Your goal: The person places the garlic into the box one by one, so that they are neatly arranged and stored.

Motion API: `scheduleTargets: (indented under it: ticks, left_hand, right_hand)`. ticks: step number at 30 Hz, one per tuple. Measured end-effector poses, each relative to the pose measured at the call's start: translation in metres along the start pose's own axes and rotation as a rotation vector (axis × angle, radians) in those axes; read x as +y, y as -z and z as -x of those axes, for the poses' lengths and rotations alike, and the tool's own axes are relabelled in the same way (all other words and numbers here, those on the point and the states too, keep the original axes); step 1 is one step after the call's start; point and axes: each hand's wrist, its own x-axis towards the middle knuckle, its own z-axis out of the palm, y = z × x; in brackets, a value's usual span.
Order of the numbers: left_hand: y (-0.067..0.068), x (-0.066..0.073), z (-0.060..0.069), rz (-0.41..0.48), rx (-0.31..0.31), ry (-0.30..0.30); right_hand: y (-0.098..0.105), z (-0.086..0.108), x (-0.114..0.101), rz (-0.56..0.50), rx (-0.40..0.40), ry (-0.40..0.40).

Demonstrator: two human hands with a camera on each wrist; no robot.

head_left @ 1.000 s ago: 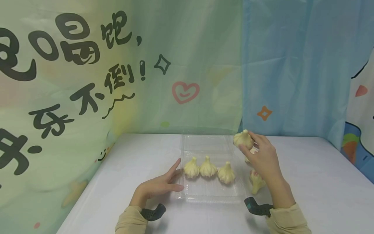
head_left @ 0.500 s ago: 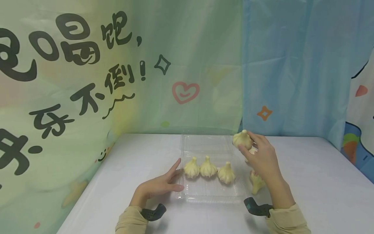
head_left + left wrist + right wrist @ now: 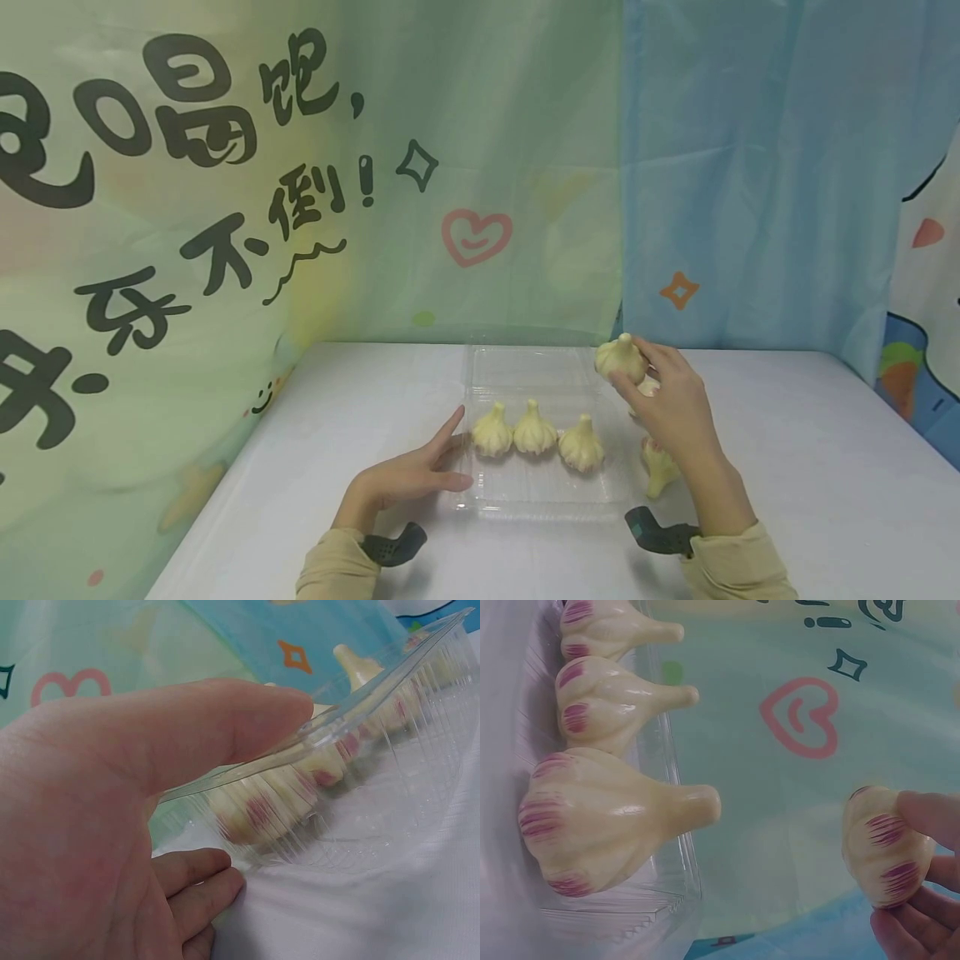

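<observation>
My right hand [image 3: 678,408] pinches a garlic bulb [image 3: 618,362] between thumb and fingers, raised near the box's back right side. Purple streaks mark this bulb [image 3: 885,840] in the right wrist view. Below and to its left is an open clear plastic box [image 3: 525,492]. Inside stand a left garlic bulb [image 3: 492,432], a middle one [image 3: 535,430] and a right one [image 3: 581,445], stems up. My left hand [image 3: 405,477] touches the box's left side. Its thumb [image 3: 247,720] lies along the rim, with the other fingers low beside the wall.
Right of the box, one garlic bulb [image 3: 660,471] lies on the white table [image 3: 817,467]; another garlic bulb [image 3: 647,392] is mostly hidden behind my right hand. The box's clear lid [image 3: 528,368] extends toward the back. A printed curtain [image 3: 525,183] hangs behind the table.
My right hand has shifted very slightly left with the garlic bulb still in its grip. The left hand, the box and the other bulbs have stayed in place.
</observation>
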Motion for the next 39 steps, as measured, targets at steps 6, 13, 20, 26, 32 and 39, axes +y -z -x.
scheduleTargets:
  ticks: [6,13,20,26,32,39]
  left_hand:
    - [0.000,0.000,0.000,-0.005,0.004,0.001]
    - [0.001,0.002,0.000,-0.011,0.002,-0.004]
    - [0.000,0.002,0.001,-0.010,-0.002,0.000]
    - [0.001,0.002,0.001,-0.013,0.000,0.002]
    - [0.001,0.004,0.002,-0.021,0.003,0.003]
    - [0.000,0.004,0.001,-0.022,0.007,0.015]
  right_hand:
    - [-0.001,0.000,-0.001,-0.018,-0.005,0.016]
    - [-0.002,0.000,-0.003,-0.016,-0.024,0.012]
    - [-0.002,0.000,-0.006,-0.023,-0.052,0.006]
    - [-0.005,0.000,-0.009,-0.035,-0.040,0.027]
    - [-0.007,0.000,-0.011,-0.035,-0.030,0.048]
    - [-0.009,0.002,-0.015,-0.038,-0.050,0.051]
